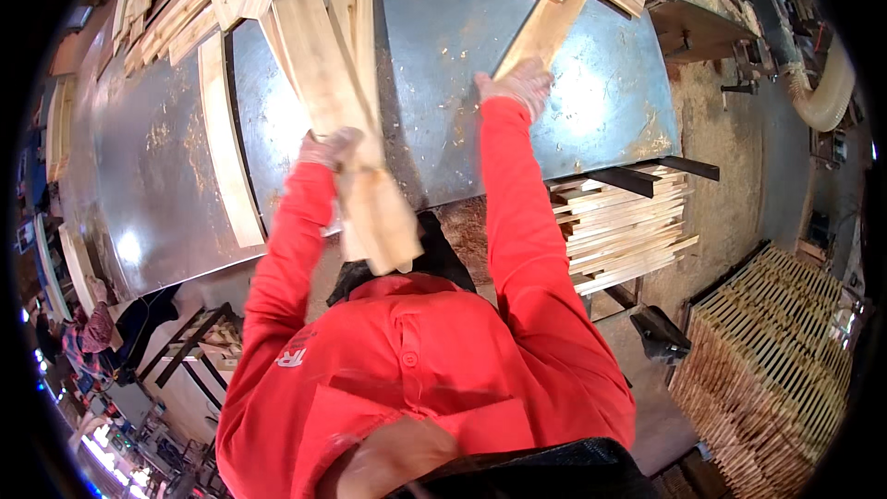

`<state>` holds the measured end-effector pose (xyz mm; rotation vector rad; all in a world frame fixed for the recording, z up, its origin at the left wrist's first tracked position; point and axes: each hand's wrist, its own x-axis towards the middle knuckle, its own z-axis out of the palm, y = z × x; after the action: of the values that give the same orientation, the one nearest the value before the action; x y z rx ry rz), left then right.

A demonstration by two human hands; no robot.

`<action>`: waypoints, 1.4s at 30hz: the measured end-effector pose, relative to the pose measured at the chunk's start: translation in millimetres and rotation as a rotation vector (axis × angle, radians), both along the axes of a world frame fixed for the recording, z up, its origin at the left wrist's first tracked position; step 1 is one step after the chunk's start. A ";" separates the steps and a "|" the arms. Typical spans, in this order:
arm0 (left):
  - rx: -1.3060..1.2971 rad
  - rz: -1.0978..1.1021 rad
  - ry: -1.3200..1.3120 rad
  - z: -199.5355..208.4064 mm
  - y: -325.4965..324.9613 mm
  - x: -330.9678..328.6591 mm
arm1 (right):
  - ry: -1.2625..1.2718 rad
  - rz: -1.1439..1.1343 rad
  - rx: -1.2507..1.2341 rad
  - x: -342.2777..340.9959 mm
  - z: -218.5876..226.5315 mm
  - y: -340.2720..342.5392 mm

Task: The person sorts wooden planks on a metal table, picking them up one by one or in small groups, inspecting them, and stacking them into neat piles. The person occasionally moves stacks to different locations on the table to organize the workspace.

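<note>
Left hand [334,146]: long boards [323,65] are grasped, though the fingers are blurred.
Boards: held lengthwise over the metal table [425,120], their near ends extended past its edge toward the red shirt [416,351].
Right hand [520,88]: laid over the near end of a slanting plank [552,30]; whether it is gripped cannot be told.
Plank: placed on the table's right part.
Strips [624,226]: stacked beside the table's near edge, at right.
</note>
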<state>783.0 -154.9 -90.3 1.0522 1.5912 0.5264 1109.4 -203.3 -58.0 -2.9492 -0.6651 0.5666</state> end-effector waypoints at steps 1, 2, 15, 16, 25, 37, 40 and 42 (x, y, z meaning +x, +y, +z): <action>-0.033 -0.069 0.093 37.1 13.2 -6.9 | -0.015 -0.038 0.049 9.5 -2.1 -18.5; -0.065 -0.136 0.181 73.5 26.5 -15.3 | 0.017 -0.029 0.048 13.6 5.8 -40.3; 0.192 -0.600 1.191 83.7 -25.6 -23.7 | 1.395 -0.280 0.794 -17.8 133.3 -354.5; 0.192 -0.602 1.183 82.2 -25.6 -23.9 | 1.674 -0.442 0.873 -25.4 147.4 -357.8; 0.107 -0.599 0.855 55.7 10.2 -72.1 | 1.799 -0.362 0.598 -35.0 100.3 -377.4; 0.069 -0.095 0.447 131.2 23.6 -246.0 | 1.754 0.219 0.820 -138.9 72.1 -139.7; 0.134 -0.027 0.659 157.9 27.5 -325.5 | 1.721 0.295 0.823 -202.0 73.5 -96.7; 0.152 0.050 0.836 155.8 40.4 -381.9 | 1.553 0.374 0.780 -236.7 60.1 -83.9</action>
<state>401.1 -114.4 65.5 1.4593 2.3304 0.2395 872.7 -287.2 2.2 -1.0639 -0.8185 1.7146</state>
